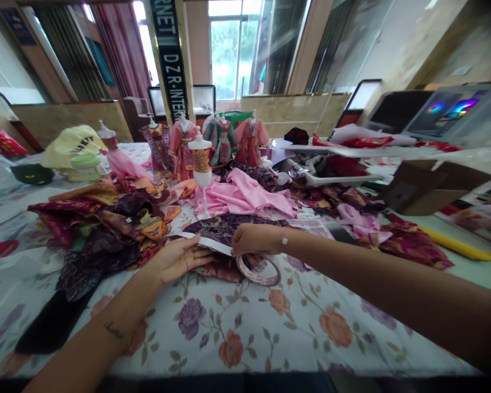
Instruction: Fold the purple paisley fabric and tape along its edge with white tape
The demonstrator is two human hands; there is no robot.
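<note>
A dark patterned fabric (pixel 216 227) lies on the flowered tablecloth in the middle, with a white strip of tape (pixel 207 242) along its near edge. My left hand (pixel 184 257) rests at the strip's left part, palm partly up, fingers spread and thumb on the strip. My right hand (pixel 251 240) is closed at the strip's right end, its fingers pinched on the tape. The tape roll (pixel 258 271) stands tilted just below my right hand, over the tablecloth.
Behind the fabric stands a small mannequin (pixel 202 164) with a gold top, near pink cloth (pixel 245 195). Piled fabrics (pixel 106 224) lie left. Several dressed mannequins stand further back. A cardboard box (pixel 425 185) and yellow object (pixel 456 244) are at right.
</note>
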